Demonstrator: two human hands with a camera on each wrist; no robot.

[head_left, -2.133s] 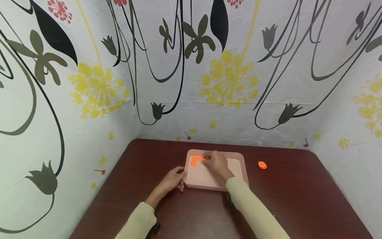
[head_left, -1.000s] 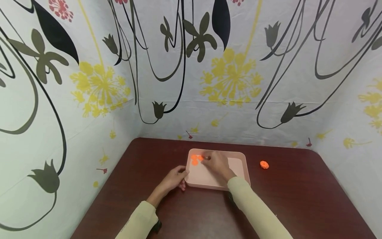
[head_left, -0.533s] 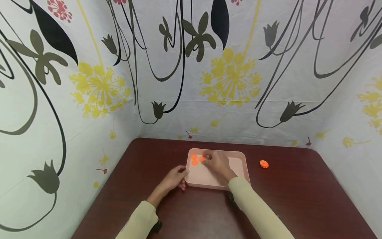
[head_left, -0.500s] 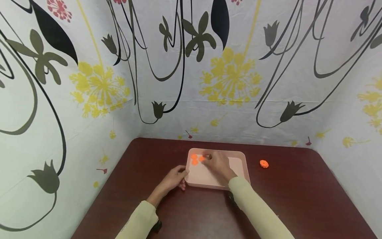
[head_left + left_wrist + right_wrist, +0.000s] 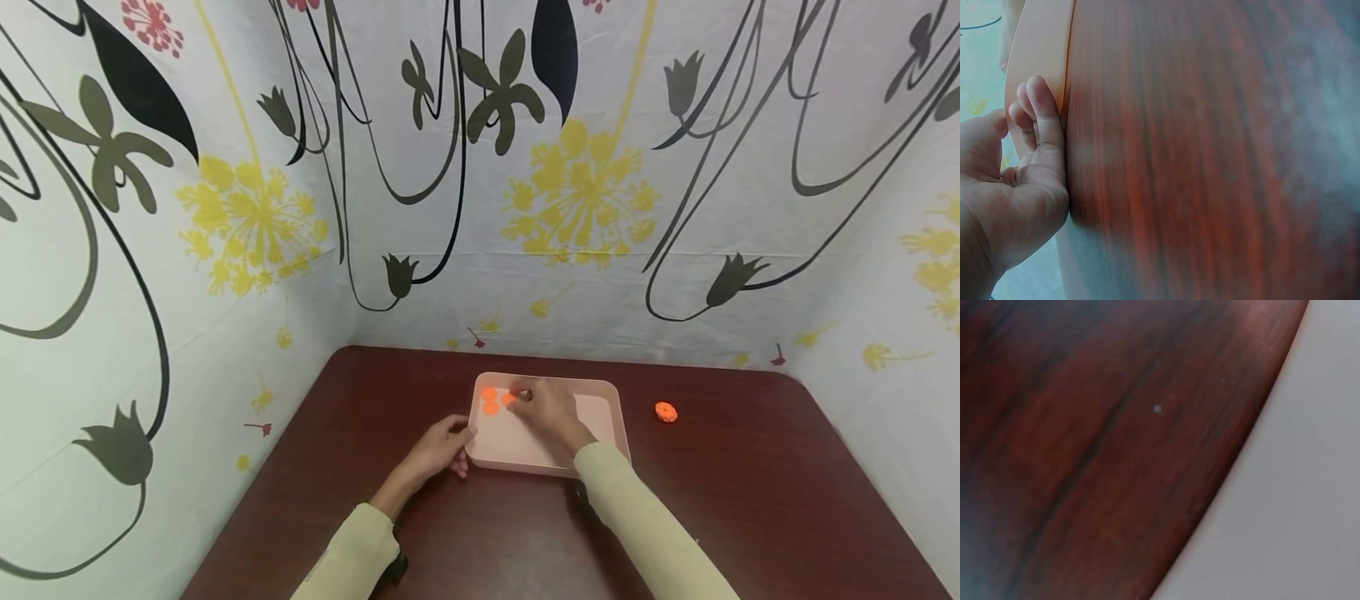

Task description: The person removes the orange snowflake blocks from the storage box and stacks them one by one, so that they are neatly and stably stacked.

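Observation:
A shallow pink tray (image 5: 525, 450) lies on the dark red-brown table. My left hand (image 5: 435, 450) grips its left side, thumb at the rim and the other fingers low against the outer wall. The left wrist view shows this hand (image 5: 1029, 156) beside the tray's wall (image 5: 1044, 44). Flat orange discs (image 5: 490, 407) sit in the tray's far left corner. Reaching over the tray, my right hand (image 5: 547, 412) pinches another small orange disc (image 5: 508, 399) just right of them. Its palm side is hidden, and the right wrist view does not include it.
An orange piece with a scalloped edge (image 5: 666, 412) lies on the table (image 5: 720, 483) to the right of the tray. Flower-printed cloth (image 5: 420, 225) surrounds the table at the back and sides. In the right wrist view the table's curved edge (image 5: 1222, 462) meets a grey-white surface.
The disc at my right fingertips has shifted slightly right and nearer, leaving a small gap to the other discs. My left hand keeps its place on the tray.

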